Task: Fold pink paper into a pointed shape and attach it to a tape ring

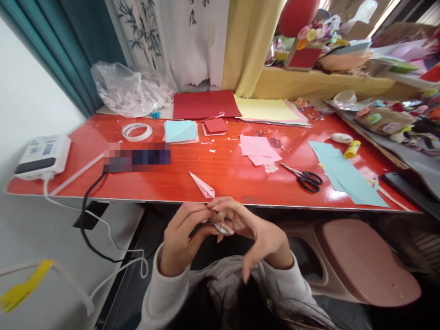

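Just below the table's front edge, my left hand (187, 236) and my right hand (256, 229) meet around a small whitish, shiny object (222, 228). The fingers of both hands are closed on it, and they hide most of it, so I cannot make out what it is. My right thumb points down, apart from the other fingers. A folded pink paper cone (202, 185) lies on the red table (220, 176) right above my hands, not touched by them.
Black-handled scissors (304, 178), pink paper squares (259, 149) and blue paper strips (347, 174) lie to the right. Blue squares (181, 131), a tape roll (136, 132) and a white box (44, 156) are left. A pink-brown chair (367, 261) stands at the lower right.
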A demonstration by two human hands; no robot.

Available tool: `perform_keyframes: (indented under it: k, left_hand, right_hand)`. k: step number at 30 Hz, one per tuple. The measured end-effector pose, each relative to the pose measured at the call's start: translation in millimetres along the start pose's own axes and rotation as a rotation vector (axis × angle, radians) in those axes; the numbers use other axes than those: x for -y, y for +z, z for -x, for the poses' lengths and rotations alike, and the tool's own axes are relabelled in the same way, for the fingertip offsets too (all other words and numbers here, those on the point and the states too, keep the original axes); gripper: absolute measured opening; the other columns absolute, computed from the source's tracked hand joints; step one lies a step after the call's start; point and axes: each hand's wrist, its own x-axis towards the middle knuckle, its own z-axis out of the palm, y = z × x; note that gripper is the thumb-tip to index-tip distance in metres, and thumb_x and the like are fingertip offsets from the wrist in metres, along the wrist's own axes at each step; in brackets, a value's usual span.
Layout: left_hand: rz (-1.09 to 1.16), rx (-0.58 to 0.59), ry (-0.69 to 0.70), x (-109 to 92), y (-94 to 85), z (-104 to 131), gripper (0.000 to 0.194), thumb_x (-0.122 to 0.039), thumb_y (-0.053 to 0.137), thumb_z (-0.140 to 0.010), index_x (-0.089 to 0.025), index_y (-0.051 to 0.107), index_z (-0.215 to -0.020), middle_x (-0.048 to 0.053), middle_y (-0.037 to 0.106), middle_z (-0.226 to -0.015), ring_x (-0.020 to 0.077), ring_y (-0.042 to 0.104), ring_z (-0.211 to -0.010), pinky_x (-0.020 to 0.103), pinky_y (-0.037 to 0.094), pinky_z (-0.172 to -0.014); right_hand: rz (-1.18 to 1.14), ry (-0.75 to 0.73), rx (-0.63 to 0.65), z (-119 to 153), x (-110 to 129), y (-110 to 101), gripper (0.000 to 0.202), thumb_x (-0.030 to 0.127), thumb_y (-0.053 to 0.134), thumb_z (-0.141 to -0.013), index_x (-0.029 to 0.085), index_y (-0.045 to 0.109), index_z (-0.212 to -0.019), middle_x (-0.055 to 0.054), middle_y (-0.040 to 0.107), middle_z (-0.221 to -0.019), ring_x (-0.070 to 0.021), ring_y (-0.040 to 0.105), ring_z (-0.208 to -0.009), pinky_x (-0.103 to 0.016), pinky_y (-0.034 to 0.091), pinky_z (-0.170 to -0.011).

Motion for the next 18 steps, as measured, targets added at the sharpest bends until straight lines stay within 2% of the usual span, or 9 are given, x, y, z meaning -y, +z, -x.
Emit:
perform_keyframes:
  k: [1,3,6,9,11,14,16,17,18]
  left_hand:
    - [-0.018,-0.043,0.017,-0.1,-2.7,0.8,0.027,-0.018,0.065,-0.079,-0.023,0.064,-0.105,0.004,0.066,-0.092,0.0149,0.061,-0.087,0.024,0.051,-0.077]
    - [-0.02,-0.104,-0.005,-0.7,-5.8,2.4,0.037,-0.018,0.063,-0.082,-0.024,0.06,-0.119,0.004,0.066,-0.096,0.0134,0.061,-0.085,0.023,0.051,-0.076]
    - [-0.025,-0.033,-0.009,-4.7,-2.0,2.3,0.041,-0.017,0.059,-0.085,-0.024,0.055,-0.126,0.004,0.066,-0.097,0.0122,0.062,-0.085,0.021,0.05,-0.076]
    - [-0.09,0.088,0.106,-11.0,8.0,-1.8,0.034,-0.024,0.053,-0.088,-0.022,0.058,-0.122,0.008,0.064,-0.106,0.0168,0.06,-0.097,0.028,0.049,-0.084]
    - [-0.135,0.128,0.152,-12.7,13.7,-4.1,0.038,-0.039,0.046,-0.091,-0.02,0.058,-0.122,0.012,0.061,-0.114,0.0224,0.056,-0.106,0.037,0.046,-0.092]
    - [-0.084,0.029,0.063,-7.5,18.1,-3.9,0.061,-0.058,0.023,-0.091,-0.018,0.06,-0.118,0.014,0.062,-0.113,0.0236,0.057,-0.107,0.038,0.045,-0.093]
    - [0.001,-0.148,-0.074,-0.1,19.0,-2.4,0.057,-0.051,0.02,-0.094,-0.018,0.063,-0.109,0.011,0.065,-0.101,0.0204,0.06,-0.097,0.035,0.047,-0.087]
    - [0.014,-0.22,-0.144,4.2,19.0,-1.8,0.048,-0.043,0.024,-0.096,-0.018,0.064,-0.105,0.009,0.066,-0.096,0.0189,0.061,-0.092,0.033,0.048,-0.084]
    - [-0.013,-0.273,-0.197,8.6,18.9,-1.5,0.039,-0.036,0.03,-0.096,-0.018,0.064,-0.101,0.007,0.067,-0.093,0.0182,0.061,-0.09,0.032,0.047,-0.083]
  right_hand:
    - [0.074,-0.017,0.07,3.3,3.3,-2.8,0.1,0.029,0.086,-0.054,0.036,0.03,-0.137,-0.007,0.028,-0.134,-0.0169,0.048,-0.107,-0.028,0.051,-0.084]
    - [0.287,0.01,0.053,8.9,10.0,-4.3,0.106,0.03,0.084,-0.058,0.037,0.022,-0.144,-0.008,0.03,-0.138,-0.018,0.047,-0.109,-0.032,0.048,-0.092]
    - [0.47,0.085,-0.209,14.5,15.6,4.7,0.079,0.029,0.075,-0.072,0.034,0.036,-0.14,-0.005,0.053,-0.112,-0.0145,0.055,-0.091,-0.031,0.049,-0.088]
    - [0.453,0.066,-0.515,21.3,19.4,15.9,0.039,0.027,0.066,-0.082,0.029,0.059,-0.12,-0.001,0.06,-0.087,-0.0127,0.058,-0.075,-0.026,0.052,-0.069]
    - [0.446,0.04,-0.712,29.6,28.7,13.0,0.018,0.024,0.06,-0.086,0.027,0.066,-0.102,0.0,0.06,-0.08,-0.0097,0.055,-0.061,-0.022,0.048,-0.054]
    - [0.545,-0.056,-1.075,47.7,57.8,-21.0,0.01,0.02,0.062,-0.084,0.023,0.065,-0.092,0.0,0.06,-0.079,-0.0069,0.049,-0.052,-0.019,0.042,-0.045]
    - [0.687,-0.228,-1.32,60.1,81.5,-63.8,0.008,0.017,0.065,-0.079,0.019,0.064,-0.087,0.0,0.058,-0.081,-0.0058,0.05,-0.053,-0.019,0.042,-0.048]
    - [0.749,-0.304,-1.375,65.2,91.9,-89.0,0.016,0.016,0.068,-0.075,0.02,0.062,-0.09,0.002,0.054,-0.077,-0.0062,0.052,-0.054,-0.02,0.045,-0.051]
    - [0.806,-0.302,-1.403,69.1,100.2,-115.0,0.023,0.016,0.069,-0.073,0.019,0.06,-0.094,0.002,0.054,-0.077,-0.0072,0.054,-0.056,-0.023,0.048,-0.057]
